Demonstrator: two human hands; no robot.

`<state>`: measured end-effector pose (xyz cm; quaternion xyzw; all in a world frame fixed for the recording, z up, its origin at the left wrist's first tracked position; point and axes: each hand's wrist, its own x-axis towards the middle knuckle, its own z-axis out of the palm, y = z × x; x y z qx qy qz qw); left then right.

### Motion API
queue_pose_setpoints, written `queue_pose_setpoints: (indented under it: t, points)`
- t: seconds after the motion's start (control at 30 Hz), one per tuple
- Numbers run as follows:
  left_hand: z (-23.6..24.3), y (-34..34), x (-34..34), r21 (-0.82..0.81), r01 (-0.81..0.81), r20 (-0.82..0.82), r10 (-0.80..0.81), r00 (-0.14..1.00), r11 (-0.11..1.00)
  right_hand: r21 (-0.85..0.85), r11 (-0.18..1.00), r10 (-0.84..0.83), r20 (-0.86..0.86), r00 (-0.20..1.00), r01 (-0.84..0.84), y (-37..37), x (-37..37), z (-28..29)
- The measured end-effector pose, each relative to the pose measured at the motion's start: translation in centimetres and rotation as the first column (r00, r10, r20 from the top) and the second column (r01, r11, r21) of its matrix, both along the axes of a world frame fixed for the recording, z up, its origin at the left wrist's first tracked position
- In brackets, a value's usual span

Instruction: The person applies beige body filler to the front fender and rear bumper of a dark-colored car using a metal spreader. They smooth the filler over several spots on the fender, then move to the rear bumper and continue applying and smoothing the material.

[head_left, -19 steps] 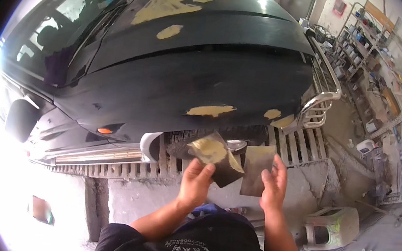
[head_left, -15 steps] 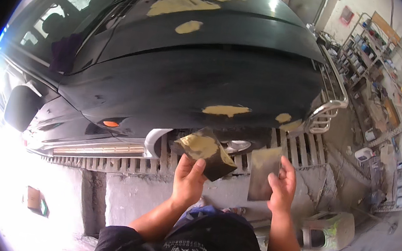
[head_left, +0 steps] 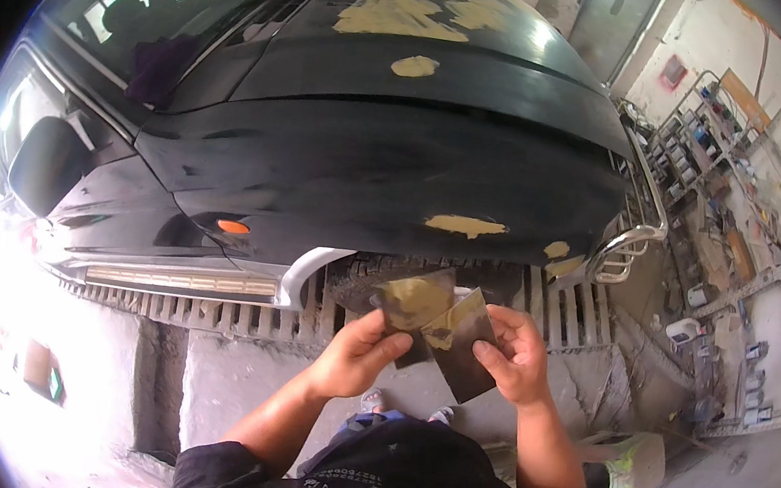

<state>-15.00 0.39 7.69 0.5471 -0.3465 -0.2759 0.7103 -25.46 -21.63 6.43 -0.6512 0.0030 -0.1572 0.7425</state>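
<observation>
Held between thumb and fingers of my left hand (head_left: 352, 354) is a dark flat putty spreader (head_left: 415, 298), its upper face smeared with yellow filler. My right hand (head_left: 522, 363) grips a second rectangular putty spreader (head_left: 468, 359), with filler along its upper left edge. The two blades meet and partly overlap in front of the car's tyre. Beyond them stands a dark car; yellow patches mark its fender (head_left: 467, 226) and its hood (head_left: 404, 17).
A chrome bumper guard (head_left: 633, 237) juts out at the car's right end. Slatted grating (head_left: 563, 309) runs beneath the car. Shelves with cans and tools (head_left: 702, 126) line the right wall. A pale container (head_left: 636, 466) stands on the floor near my right arm.
Both hands have come together, bringing the formerly separate spreaders into contact. The right spreader has tilted from upright to slanting. The car has shifted slightly rightward in view.
</observation>
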Motion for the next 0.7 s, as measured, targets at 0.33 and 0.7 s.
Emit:
queue_pose_setpoints:
  t: [0.33, 0.7]
  points:
    - [3.9, 0.2, -2.4, 0.378, -0.231, 0.515, 0.003, 0.857, 0.897, -0.074, 0.993, 0.097, 0.039, 0.994, -0.094, -1.0, -0.3, 1.6]
    - [2.4, -0.9, -3.7, 0.527, -0.273, 0.436, 0.02, 0.9, 0.805, -0.185, 0.981, 0.114, 0.254, 0.96, -0.067, -3.3, -0.2, 5.4]
